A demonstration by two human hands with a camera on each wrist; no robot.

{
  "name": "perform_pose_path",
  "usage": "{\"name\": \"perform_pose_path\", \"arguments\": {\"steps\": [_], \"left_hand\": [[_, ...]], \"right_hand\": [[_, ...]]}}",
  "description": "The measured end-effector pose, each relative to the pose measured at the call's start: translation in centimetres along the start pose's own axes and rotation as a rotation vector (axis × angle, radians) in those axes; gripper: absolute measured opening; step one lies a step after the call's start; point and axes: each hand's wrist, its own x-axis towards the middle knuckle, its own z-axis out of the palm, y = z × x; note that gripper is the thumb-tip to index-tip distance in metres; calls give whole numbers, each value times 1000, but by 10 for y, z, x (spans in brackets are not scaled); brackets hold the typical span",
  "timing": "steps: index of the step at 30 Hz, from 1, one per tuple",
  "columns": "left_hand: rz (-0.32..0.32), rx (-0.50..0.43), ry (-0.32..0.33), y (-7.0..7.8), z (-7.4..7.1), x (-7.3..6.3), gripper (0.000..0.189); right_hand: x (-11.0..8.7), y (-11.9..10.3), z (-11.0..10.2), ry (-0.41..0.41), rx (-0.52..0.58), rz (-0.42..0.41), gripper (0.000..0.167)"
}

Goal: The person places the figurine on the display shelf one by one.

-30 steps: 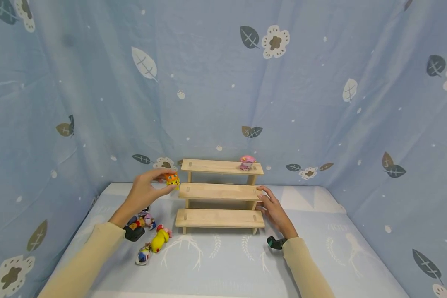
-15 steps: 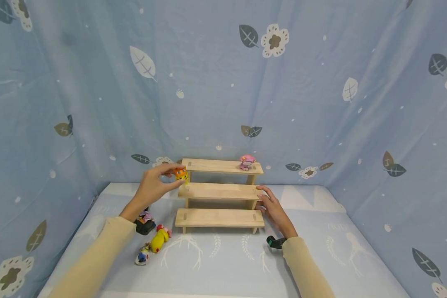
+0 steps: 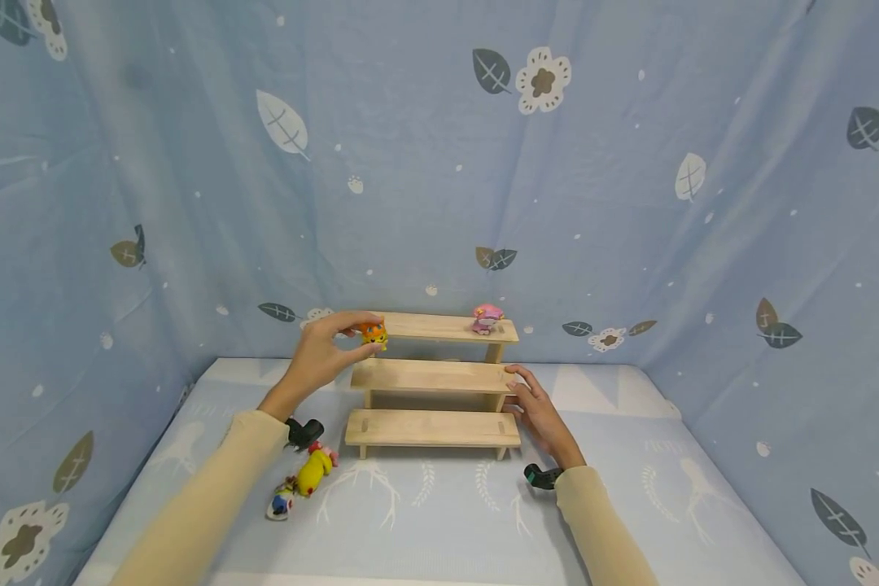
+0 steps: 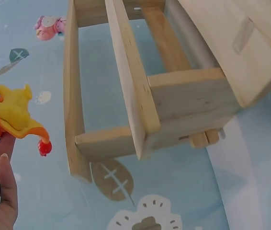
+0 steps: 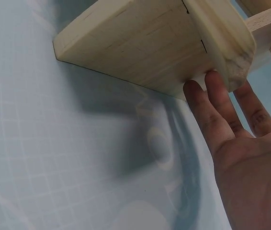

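A three-tier wooden shelf [image 3: 432, 376] stands near the back of the table. My left hand [image 3: 321, 355] pinches a small orange and yellow toy figurine [image 3: 375, 336] between thumb and fingers, in front of the top tier's left end. In the left wrist view the figurine [image 4: 13, 110] shows a yellow body and a red-tipped orange part, beside the shelf's end. My right hand [image 3: 544, 417] holds the right end of the middle tier. From the right wrist, its fingertips [image 5: 193, 88] touch the side panel below a tier. A pink figurine [image 3: 487, 320] sits toward the top tier's right end.
On the table left of the shelf lie a yellow figurine [image 3: 312, 474] with a pink and red part and a white and blue one [image 3: 282, 500]. A patterned blue cloth [image 3: 425, 163] hangs close behind the shelf and along both sides.
My left hand has moved right and slightly up with the orange and yellow figurine, from beside the shelf to the top tier's left end. My right hand has stayed at the shelf.
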Motion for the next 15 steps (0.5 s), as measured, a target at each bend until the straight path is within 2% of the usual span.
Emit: {"name": "perform_pose_path", "arguments": {"steps": [8, 15], "left_hand": [[5, -47, -30, -1, 18, 14, 44], [7, -68, -30, 1, 35, 30, 41]], "right_hand": [[-1, 0, 0, 16, -4, -2, 44], [-2, 0, 2, 13, -7, -14, 45]]}}
